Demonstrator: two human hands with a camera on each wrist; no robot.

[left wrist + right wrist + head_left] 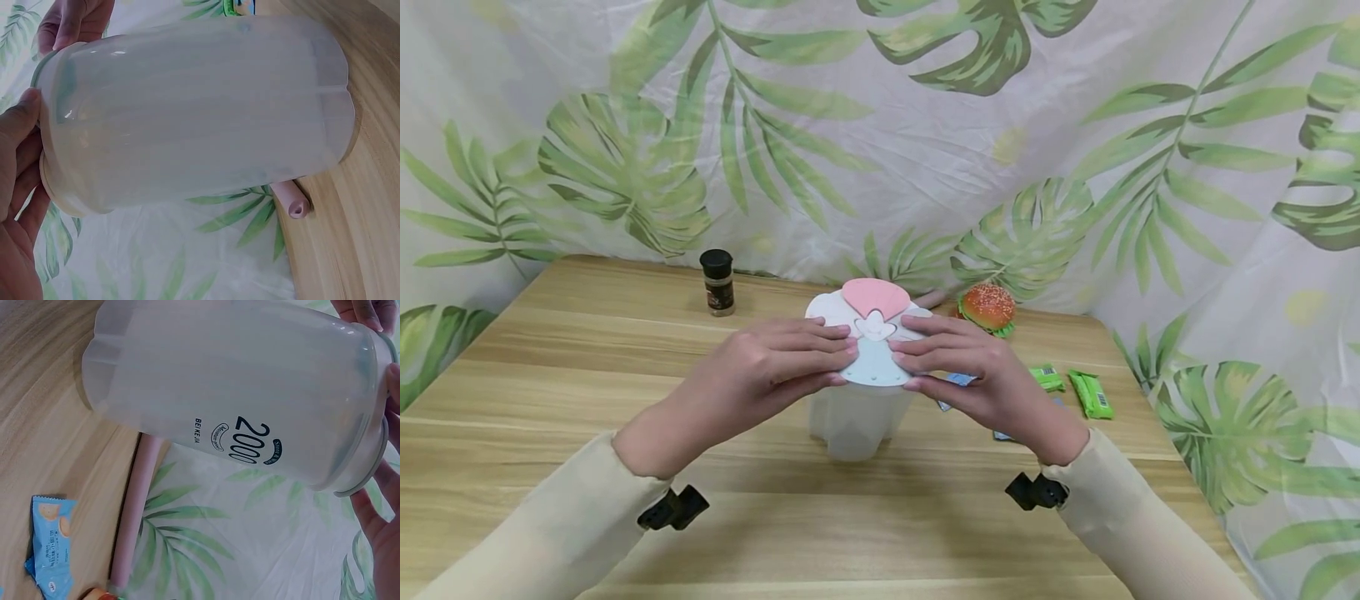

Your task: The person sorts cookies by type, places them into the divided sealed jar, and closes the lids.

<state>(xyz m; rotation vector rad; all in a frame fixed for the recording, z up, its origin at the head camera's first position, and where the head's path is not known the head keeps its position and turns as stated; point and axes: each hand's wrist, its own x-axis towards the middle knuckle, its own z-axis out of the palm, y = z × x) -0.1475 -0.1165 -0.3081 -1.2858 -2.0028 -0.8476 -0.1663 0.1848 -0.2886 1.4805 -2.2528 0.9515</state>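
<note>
A translucent plastic storage canister point(857, 425) stands upright on the wooden table, straight in front of me. On its top sits a petal-shaped lid point(874, 367) with pink, white and pale blue sections. My left hand point(782, 358) grips the lid's left side, fingers over the top and thumb at the near edge. Mirroring it, my right hand point(962, 354) holds the right side. In the right wrist view the canister wall point(187, 375) bears a printed "2000". That view also shows the right fingers point(369, 512) at the lid's rim.
A black-capped spice jar point(718, 283) stands at the back left. Behind the canister lies a pink rod point(136, 506). To the right are a toy hamburger point(988, 308), green packets point(1091, 394) and blue biscuit packets point(52, 547), partly hidden by my right arm in the head view.
</note>
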